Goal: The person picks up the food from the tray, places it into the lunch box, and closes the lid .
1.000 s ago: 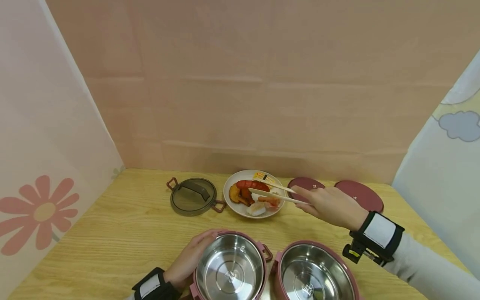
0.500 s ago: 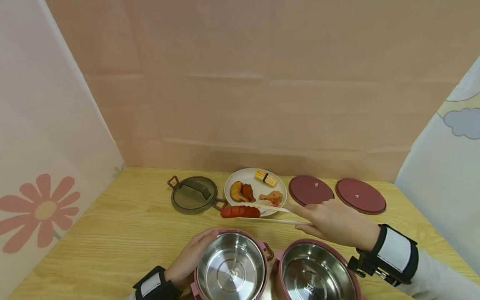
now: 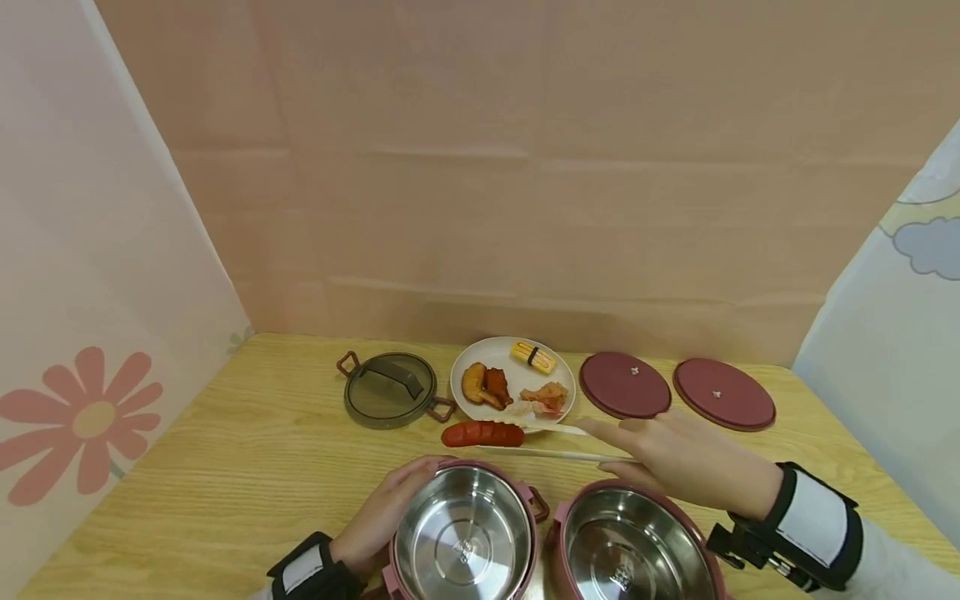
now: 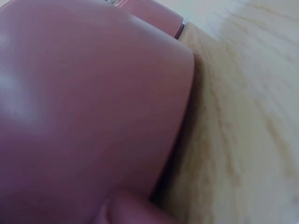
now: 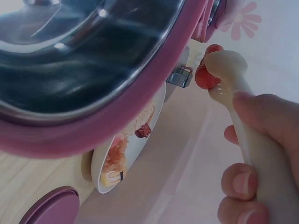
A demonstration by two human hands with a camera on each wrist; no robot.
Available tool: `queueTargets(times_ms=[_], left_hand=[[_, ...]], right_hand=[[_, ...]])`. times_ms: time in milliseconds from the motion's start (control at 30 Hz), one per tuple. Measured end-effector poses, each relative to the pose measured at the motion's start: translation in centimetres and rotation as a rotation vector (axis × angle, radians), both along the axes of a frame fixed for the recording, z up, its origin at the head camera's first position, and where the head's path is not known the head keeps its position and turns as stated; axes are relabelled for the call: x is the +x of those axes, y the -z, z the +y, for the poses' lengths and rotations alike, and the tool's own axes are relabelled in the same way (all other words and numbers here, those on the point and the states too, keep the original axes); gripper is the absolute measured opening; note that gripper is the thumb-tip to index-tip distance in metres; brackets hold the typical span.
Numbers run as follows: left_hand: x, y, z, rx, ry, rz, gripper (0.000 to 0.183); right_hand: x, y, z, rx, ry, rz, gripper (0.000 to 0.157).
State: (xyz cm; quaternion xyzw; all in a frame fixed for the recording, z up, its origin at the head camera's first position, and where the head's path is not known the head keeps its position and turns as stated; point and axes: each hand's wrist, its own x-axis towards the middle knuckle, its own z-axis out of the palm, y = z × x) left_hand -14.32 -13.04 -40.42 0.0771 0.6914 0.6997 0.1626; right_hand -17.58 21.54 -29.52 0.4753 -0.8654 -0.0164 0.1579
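My right hand [image 3: 667,450] grips cream tongs [image 5: 247,126]. Between the tongs' tips is a scored red sausage [image 3: 482,433], in front of the plate's near rim in the head view and beyond the pots. My left hand [image 3: 390,508] holds the outer wall of the left pink pot [image 3: 527,500], its fingers following the curve up to the far rim. A fingertip presses low on that pot's wall [image 4: 107,102] in the left wrist view. To the right stands a second pink pot [image 3: 693,521]. Both have bare steel insides.
Behind the pots, a white plate [image 3: 467,354] carries several food pieces, including a banded corn piece [image 3: 532,357]. Left of it lies a dark glass lid [image 3: 390,408] with side handles. Two maroon discs [image 3: 625,383] lie to the right. Walls enclose the wooden table [image 3: 225,467].
The sausage has come off the plate in the tongs, toward me and slightly left. My right hand has moved nearer and to the right. The left hand has stayed on the pot.
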Motion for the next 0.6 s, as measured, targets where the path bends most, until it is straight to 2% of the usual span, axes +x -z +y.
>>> queueTargets(times_ms=[100, 233, 433, 600], left_hand=[[0.0, 0.0, 0.1, -0.01, -0.007, 0.014, 0.059], [0.0, 0.0, -0.1, 0.025, 0.009, 0.012, 0.057], [0.1, 0.0, 0.0, 0.03, 0.0, 0.003, 0.059], [-0.1, 0.1, -0.1, 0.068, 0.039, -0.001, 0.053]], right_hand=[[0.4, 0.2, 0.4, 0.0, -0.004, 0.013, 0.045], [0.6, 0.5, 0.6, 0.011, -0.031, 0.074, 0.044], [1.1, 0.4, 0.7, -0.001, -0.034, 0.071, 0.043], [1.8, 0.3, 0.6, 0.012, -0.072, 0.112, 0.041]])
